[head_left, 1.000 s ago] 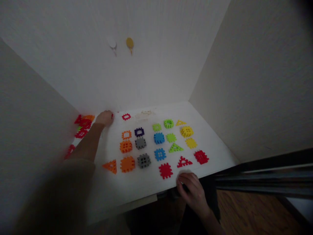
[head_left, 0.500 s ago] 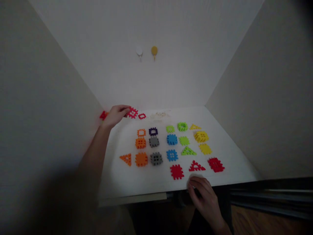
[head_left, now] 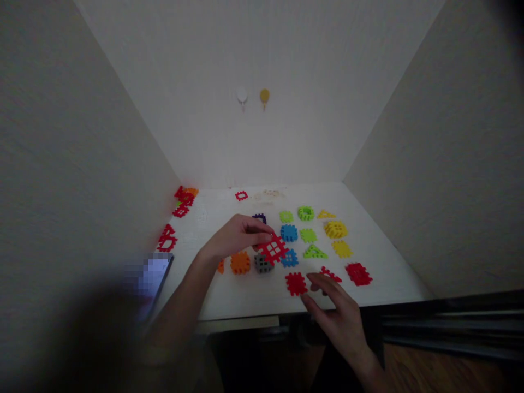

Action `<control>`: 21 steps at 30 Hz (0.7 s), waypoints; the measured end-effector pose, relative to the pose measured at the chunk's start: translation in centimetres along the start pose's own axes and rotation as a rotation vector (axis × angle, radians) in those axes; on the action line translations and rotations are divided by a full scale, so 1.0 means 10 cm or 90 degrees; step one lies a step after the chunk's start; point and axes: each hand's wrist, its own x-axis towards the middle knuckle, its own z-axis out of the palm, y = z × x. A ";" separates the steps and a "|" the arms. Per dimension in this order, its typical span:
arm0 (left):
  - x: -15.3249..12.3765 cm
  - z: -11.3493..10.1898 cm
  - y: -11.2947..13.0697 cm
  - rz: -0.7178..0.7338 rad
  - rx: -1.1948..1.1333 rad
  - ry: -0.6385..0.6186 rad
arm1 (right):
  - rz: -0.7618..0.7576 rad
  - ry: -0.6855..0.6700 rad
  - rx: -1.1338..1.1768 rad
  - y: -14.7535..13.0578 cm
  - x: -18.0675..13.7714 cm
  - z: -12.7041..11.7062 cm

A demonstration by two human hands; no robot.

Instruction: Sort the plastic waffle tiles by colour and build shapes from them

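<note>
Pinched between thumb and fingers of my left hand (head_left: 241, 236) is a red window-shaped building tile (head_left: 273, 249), held above the blue and grey pieces. My right hand (head_left: 338, 311) is at the table's front edge, thumb and fingers apart, with nothing visible between them. Just left of its fingertips lies a solid red square tile (head_left: 296, 284). A red triangle tile (head_left: 331, 274) lies behind its fingers, partly covered. Farther right is a stack of red window tiles (head_left: 359, 274). My left hand and forearm hide part of the orange, purple and grey pieces.
Blue tiles (head_left: 289, 233), green tiles (head_left: 308, 236) and yellow tiles (head_left: 335, 229) lie sorted on the white table (head_left: 393, 273). Loose red pieces (head_left: 182, 204) are piled along the left wall. A phone (head_left: 153, 281) lies at the left edge. Walls enclose three sides.
My left hand has carried the red window tile from the back left to the table's middle. My right hand has shifted slightly, its fingers spreading beside the red square. The view has tilted a little.
</note>
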 end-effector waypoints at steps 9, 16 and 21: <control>0.01 0.68 -0.20 -0.001 -0.037 -0.045 | -0.059 0.067 -0.027 -0.23 0.14 0.04; 0.13 1.12 -0.37 0.031 0.022 -0.009 | -0.028 0.096 -0.141 -0.05 -0.01 -0.05; 0.16 1.50 -0.47 0.084 0.047 0.038 | 0.000 0.105 -0.202 0.30 -0.09 -0.31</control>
